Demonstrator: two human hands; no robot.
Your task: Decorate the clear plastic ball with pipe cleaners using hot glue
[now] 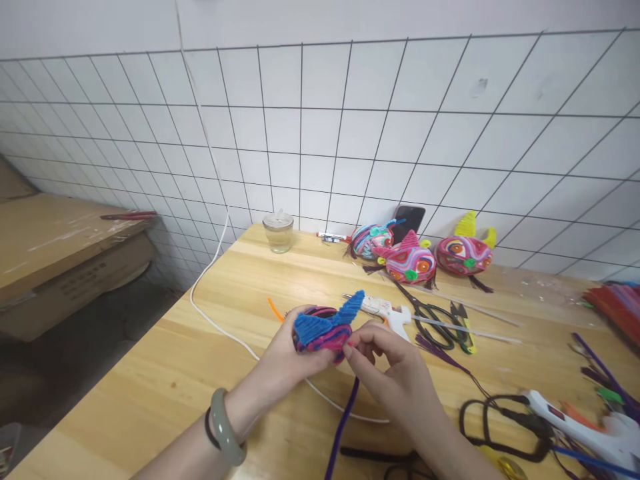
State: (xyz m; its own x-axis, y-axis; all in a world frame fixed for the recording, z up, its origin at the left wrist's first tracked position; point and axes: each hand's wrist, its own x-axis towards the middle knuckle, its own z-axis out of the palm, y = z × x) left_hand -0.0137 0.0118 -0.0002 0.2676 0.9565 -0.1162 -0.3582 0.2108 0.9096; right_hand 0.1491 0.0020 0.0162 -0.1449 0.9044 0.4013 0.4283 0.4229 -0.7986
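Observation:
My left hand (287, 350) is wrapped round a small pipe-cleaner ornament (327, 341), pink and dark blue, with two bright blue fins or ears on top. At its right edge, my right hand (387, 357) pinches the pink rim between thumb and index finger; the exact bit between the tips is too small to make out. Below the ornament hangs a purple pipe cleaner (344, 427), and whether it is joined on is hidden. Just behind my right hand lies a white glue gun (385, 310) with a clear glue stick.
Finished-looking ornaments (410, 263) stand by the wall near a phone (410, 220). Scissors (433, 320) and yellow-black snips (464, 327) lie right of centre. A glass (279, 232) stands at the back. A white cable (220, 327) crosses the table; another glue gun (575, 417) lies front right.

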